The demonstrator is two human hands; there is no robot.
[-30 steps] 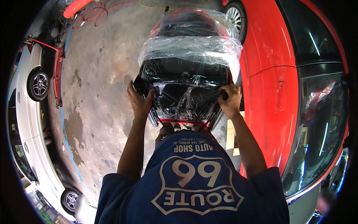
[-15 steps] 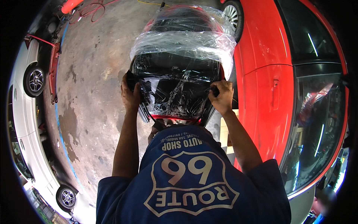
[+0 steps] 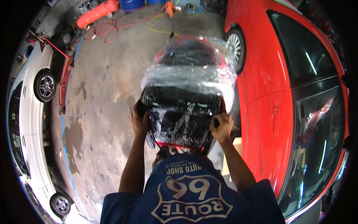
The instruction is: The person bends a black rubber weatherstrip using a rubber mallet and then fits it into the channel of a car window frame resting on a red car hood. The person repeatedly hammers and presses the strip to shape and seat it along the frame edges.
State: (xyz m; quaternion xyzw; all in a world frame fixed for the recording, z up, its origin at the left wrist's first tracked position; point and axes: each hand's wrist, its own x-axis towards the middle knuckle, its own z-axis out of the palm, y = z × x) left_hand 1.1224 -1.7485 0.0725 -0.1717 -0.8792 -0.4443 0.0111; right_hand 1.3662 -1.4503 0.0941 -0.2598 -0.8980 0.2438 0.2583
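I hold a large black car seat [image 3: 184, 108] wrapped in clear plastic film out in front of my chest. My left hand [image 3: 140, 123] grips its left edge and my right hand [image 3: 222, 128] grips its right edge. The seat's headrest end points away from me, and a red trim strip shows along its near lower edge. Both forearms come up from my dark blue shirt at the bottom of the view.
A red car [image 3: 283, 93] stands close on my right, its wheel [image 3: 235, 46] just beyond the seat. A white car [image 3: 26, 123] is parked along the left. Stained concrete floor [image 3: 100, 93] lies ahead, with a red floor jack [image 3: 63, 78], hoses and a red tank at the far end.
The seat and both hands have drifted slightly left and back toward the middle of the view as I walk forward; the red car's wheel is now nearer.
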